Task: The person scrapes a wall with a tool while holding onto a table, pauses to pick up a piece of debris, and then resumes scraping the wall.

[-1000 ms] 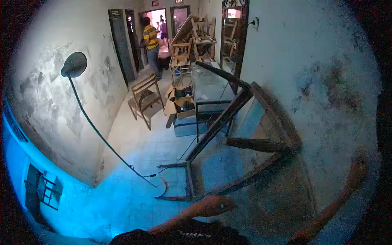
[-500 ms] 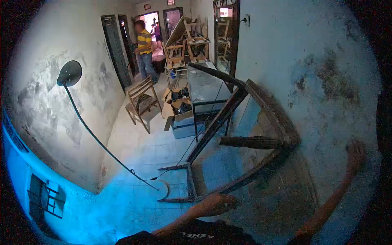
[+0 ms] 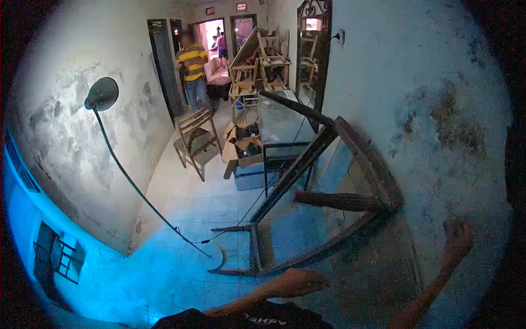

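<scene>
A dark wooden frame (image 3: 353, 222) with a thick ridged leg (image 3: 337, 201) lies tilted on the tiled floor before me. My left hand (image 3: 301, 282) is just beyond my shirt, near the frame's lower edge, with its fingers curled together. Farther right, my right hand (image 3: 459, 241) is raised in front of the stained wall, fingers bent inward. Dim light hides what either hand holds, if anything. A lamp (image 3: 103, 93) on a long bent stem (image 3: 129, 175) stands at the left, its round base (image 3: 216, 259) near the frame.
Beyond the frame are a glass-topped table (image 3: 279, 123), an open cardboard box (image 3: 244, 156) on a blue box (image 3: 255, 178), and a wooden chair (image 3: 200, 140). Stacked chair frames (image 3: 268, 60) stand farther back. A person in a striped shirt (image 3: 193, 63) stands near the doorway.
My right hand has moved left and lower, while my left hand has shifted slightly right. The room has shifted a little in view. The person by the doorway has changed posture.
</scene>
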{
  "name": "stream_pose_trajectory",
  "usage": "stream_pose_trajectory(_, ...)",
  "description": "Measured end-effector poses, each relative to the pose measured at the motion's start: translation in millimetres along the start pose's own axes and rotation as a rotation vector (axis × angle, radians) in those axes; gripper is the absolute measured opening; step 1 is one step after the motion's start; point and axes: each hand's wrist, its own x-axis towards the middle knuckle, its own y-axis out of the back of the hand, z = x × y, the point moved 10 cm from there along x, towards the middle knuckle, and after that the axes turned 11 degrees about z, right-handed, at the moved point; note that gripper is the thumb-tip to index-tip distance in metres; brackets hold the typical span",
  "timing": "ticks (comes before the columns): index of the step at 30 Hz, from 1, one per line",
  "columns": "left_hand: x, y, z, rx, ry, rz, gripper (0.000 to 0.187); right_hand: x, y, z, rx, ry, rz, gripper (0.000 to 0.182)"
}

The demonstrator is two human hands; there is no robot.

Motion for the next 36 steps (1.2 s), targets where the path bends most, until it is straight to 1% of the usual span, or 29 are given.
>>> stream_pose_trajectory(2, -2, -4, -11, 0.028, 0.000, 0.007, 0.027, -35, -5, -32, -0.043, 0.169, -0.190, 0.021)
stream_pose_trajectory(4, -4, -6, -18, 0.054, -0.003, 0.006, 0.027, -83, -36, -10, 0.513, -0.276, -0.339, 0.023)
stream_pose_trajectory(6, -6, -10, -35, 0.094, 0.128, -0.043, 0.028, -122, -61, -23, 0.230, 0.018, -0.664, 0.029)
stream_pose_trajectory(7, -4, -8, -28, 0.097, 0.121, -0.060, 0.028, -141, -42, -45, 0.026, -0.021, -0.571, 0.028)
stream_pose_trajectory(8, -2, 1, -23, 0.123, 0.188, -0.034, 0.031, -158, -22, -66, -0.179, -0.061, -0.477, 0.028)
stream_pose_trajectory(9, 2, 7, -22, 0.150, 0.256, -0.003, 0.034, -183, -42, -51, 0.078, -0.350, -0.691, 0.029)
stream_pose_trajectory(10, 7, 4, -21, 0.152, 0.251, -0.015, 0.034, -216, -66, -43, 0.350, -0.637, -0.890, 0.030)
stream_pose_trajectory(12, 19, 7, -18, 0.104, 0.236, 0.095, 0.040, -270, -87, -23, 0.382, -0.543, -1.095, 0.029)
stream_pose_trajectory(13, 24, 1, -20, 0.102, 0.237, 0.093, 0.040, -275, -83, -27, 0.380, -0.545, -1.095, 0.029)
stream_pose_trajectory(15, 35, -7, -7, 0.013, 0.034, 0.176, 0.044, -283, -72, -51, 0.148, -0.208, -1.124, 0.031)
stream_pose_trajectory(16, 39, -14, -11, 0.012, 0.035, 0.171, 0.044, -289, -72, -41, 0.146, -0.213, -1.124, 0.031)
stream_pose_trajectory(18, 44, -31, 10, 0.196, -0.218, 0.127, 0.042, -290, -74, -15, 0.195, -0.209, -0.990, 0.031)
stream_pose_trajectory(19, 48, -36, 16, 0.189, -0.230, 0.100, 0.042, -289, -76, -2, 0.182, -0.234, -0.977, 0.031)
stream_pose_trajectory(21, 58, -54, 13, 0.134, -0.011, -0.057, 0.037, -289, -73, 1, 0.469, -0.283, -1.006, 0.031)
stream_pose_trajectory(22, 60, -69, 13, 0.132, -0.034, -0.122, 0.037, -286, -68, 10, 0.447, -0.339, -0.967, 0.031)
stream_pose_trajectory(24, 71, -71, 15, -0.132, -0.048, 0.027, 0.030, -294, -62, 33, 0.359, -0.597, -1.047, 0.027)
stream_pose_trajectory(25, 73, -79, 25, -0.133, -0.056, -0.029, 0.030, -296, -58, 42, 0.349, -0.647, -1.014, 0.027)
stream_pose_trajectory(27, 88, -77, 40, -0.143, 0.010, 0.056, 0.023, -300, -52, 56, 0.555, -0.850, -0.944, 0.023)
stream_pose_trajectory(28, 94, -85, 46, -0.133, -0.021, 0.036, 0.020, -288, -42, 56, 0.536, -0.873, -0.917, 0.023)
stream_pose_trajectory(29, 101, -93, 56, -0.148, -0.029, 0.010, 0.020, -259, -29, 42, 0.509, -0.697, -0.886, 0.025)
stream_pose_trajectory(30, 107, -98, 63, -0.065, -0.003, -0.017, 0.020, -241, -19, 32, 0.480, -0.520, -0.863, 0.026)
stream_pose_trajectory(31, 112, -103, 65, 0.018, 0.027, -0.039, 0.020, -250, -19, 48, 0.462, -0.535, -0.862, 0.026)
stream_pose_trajectory(32, 114, -108, 69, -0.057, 0.022, -0.026, 0.020, -275, -23, 75, 0.513, -0.703, -0.836, 0.027)
stream_pose_trajectory(33, 116, -115, 71, -0.067, 0.030, -0.041, 0.020, -292, -25, 96, 0.566, -0.873, -0.804, 0.028)
stream_pose_trajectory(34, 117, -118, 76, -0.050, 0.006, -0.031, 0.021, -298, -23, 104, 0.554, -0.889, -0.804, 0.028)
stream_pose_trajectory(36, 119, -125, 77, -0.036, -0.016, -0.033, 0.022, -287, -14, 100, 0.552, -0.670, -0.728, 0.027)
